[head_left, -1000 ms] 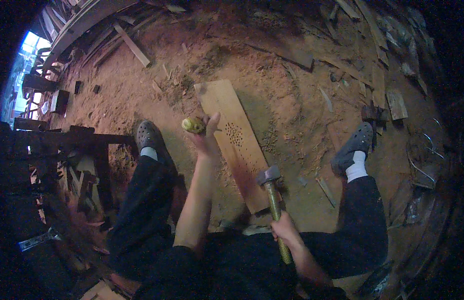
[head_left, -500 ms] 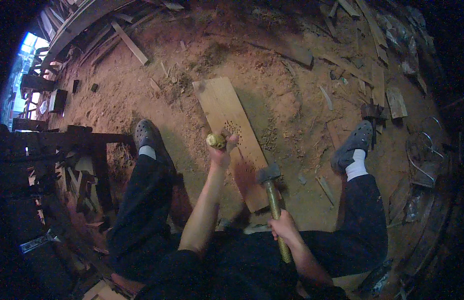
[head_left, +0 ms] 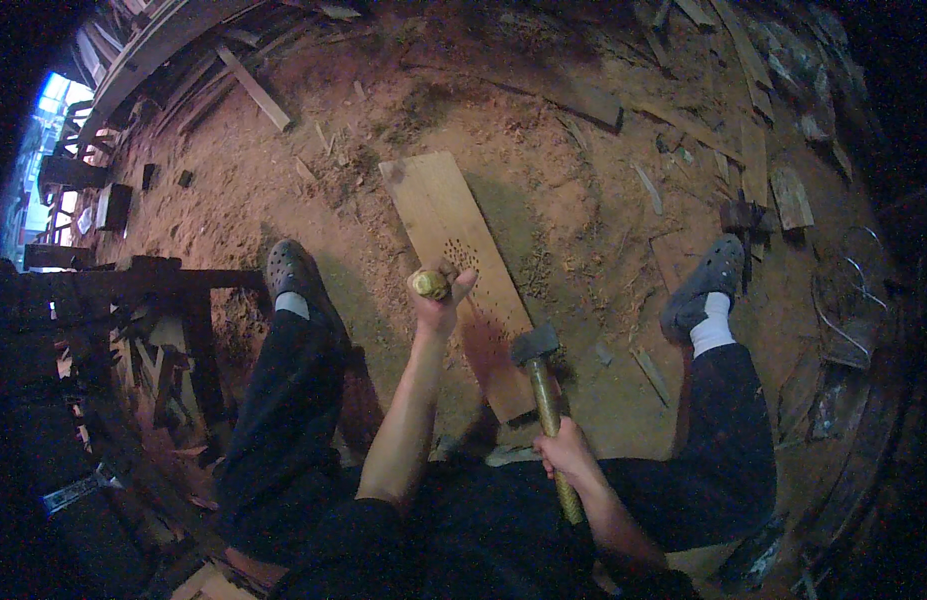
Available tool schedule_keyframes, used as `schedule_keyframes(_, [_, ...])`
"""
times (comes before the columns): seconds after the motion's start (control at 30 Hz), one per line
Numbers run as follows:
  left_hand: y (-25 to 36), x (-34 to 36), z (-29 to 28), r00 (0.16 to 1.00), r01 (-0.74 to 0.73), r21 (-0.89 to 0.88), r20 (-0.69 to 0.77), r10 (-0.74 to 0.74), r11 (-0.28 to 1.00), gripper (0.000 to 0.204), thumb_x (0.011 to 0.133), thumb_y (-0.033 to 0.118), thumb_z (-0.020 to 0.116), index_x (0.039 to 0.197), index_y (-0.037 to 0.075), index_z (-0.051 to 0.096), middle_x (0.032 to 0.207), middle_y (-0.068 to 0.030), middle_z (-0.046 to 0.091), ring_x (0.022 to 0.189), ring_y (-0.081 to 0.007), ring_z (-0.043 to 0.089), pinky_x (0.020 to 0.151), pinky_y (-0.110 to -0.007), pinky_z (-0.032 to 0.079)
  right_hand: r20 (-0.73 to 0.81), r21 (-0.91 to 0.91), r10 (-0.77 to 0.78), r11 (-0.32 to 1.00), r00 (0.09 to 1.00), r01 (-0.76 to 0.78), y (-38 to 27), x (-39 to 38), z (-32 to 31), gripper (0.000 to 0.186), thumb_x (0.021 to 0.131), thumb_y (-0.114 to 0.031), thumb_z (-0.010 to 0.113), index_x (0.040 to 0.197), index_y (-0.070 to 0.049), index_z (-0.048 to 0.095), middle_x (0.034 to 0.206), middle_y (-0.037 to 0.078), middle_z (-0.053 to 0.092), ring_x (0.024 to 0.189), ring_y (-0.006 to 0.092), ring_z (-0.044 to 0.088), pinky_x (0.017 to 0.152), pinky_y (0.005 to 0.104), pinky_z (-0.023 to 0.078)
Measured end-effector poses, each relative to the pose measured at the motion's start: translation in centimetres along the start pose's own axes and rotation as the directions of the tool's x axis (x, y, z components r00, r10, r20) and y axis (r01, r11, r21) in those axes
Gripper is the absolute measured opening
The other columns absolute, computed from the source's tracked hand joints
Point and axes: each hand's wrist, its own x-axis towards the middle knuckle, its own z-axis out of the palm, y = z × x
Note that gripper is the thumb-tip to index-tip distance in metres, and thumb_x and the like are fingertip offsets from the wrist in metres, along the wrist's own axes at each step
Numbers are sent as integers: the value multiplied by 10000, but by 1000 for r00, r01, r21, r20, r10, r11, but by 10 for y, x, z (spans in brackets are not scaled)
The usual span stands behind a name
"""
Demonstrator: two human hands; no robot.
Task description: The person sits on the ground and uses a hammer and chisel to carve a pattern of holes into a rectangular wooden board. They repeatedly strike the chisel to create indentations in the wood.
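A long pale wooden board lies slantwise on the dirt floor between my feet, with many small dark marks or bits scattered over its middle. My left hand is closed around an upright yellow-handled tool over the board's left edge. Only the round butt of its handle shows; its lower end is hidden beneath the hand. Lower right, my right hand grips a hammer by its yellowish patterned handle. The dark hammer head is over the board's lower right edge, apart from the yellow-handled tool.
My clog-covered feet stand wide on either side of the board. Wood strips and offcuts lie around the far floor. A dark wooden frame stands at the left, and bent wire lies at the right.
Both hands keep their grips with almost no movement; the hammer still rests low beside the board's edge. The whole view has shifted very slightly.
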Motion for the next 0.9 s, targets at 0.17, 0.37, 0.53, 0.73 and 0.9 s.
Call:
schedule_keyframes(0.17, [8, -3, 9, 996, 86, -136, -28, -90, 987, 284, 642, 23, 691, 571, 71, 420, 565, 37, 408, 541, -71, 408, 488, -229, 391, 3, 30, 4, 1000, 1000, -4, -3, -3, -1, 107, 693, -7, 515, 741, -37, 425, 499, 29, 412, 355, 120, 409, 306, 291, 338])
schedule_keyframes(0.37, [7, -3, 10, 995, 92, -119, -27, -96, 989, 290, 636, 5, 693, 558, 75, 423, 567, 40, 409, 534, -68, 406, 469, -227, 368, 4, 10, 11, 1000, 1000, -11, 3, 1, 0, 106, 695, -4, 514, 737, -41, 424, 496, 29, 411, 350, 120, 405, 306, 291, 339])
schedule_keyframes(0.53, [-2, -2, 6, 998, 60, -40, 5, -60, 997, 328, 638, 12, 698, 535, 84, 395, 552, 45, 399, 520, -64, 372, 448, -228, 314, -3, 10, 17, 1000, 1000, -17, -2, -2, -1, 114, 702, -14, 527, 747, -38, 426, 495, 29, 415, 350, 120, 409, 305, 284, 343])
schedule_keyframes(0.73, [2, -1, 7, 998, 35, -61, 54, -32, 997, 355, 634, 29, 708, 522, 89, 377, 528, 52, 354, 500, -62, 324, 435, -227, 285, 18, 53, 2, 999, 1000, -3, -2, -2, -4, 133, 695, -5, 535, 775, -27, 431, 500, 34, 426, 352, 116, 414, 307, 282, 349])
schedule_keyframes(0.9, [4, -1, 7, 998, -54, 139, 26, 51, 989, 390, 641, 55, 718, 506, 102, 355, 512, 63, 319, 480, -58, 298, 421, -228, 267, 60, 167, -118, 980, 991, 106, -3, -10, -7, 159, 672, 13, 542, 766, -27, 420, 504, 31, 427, 351, 113, 414, 310, 272, 345])
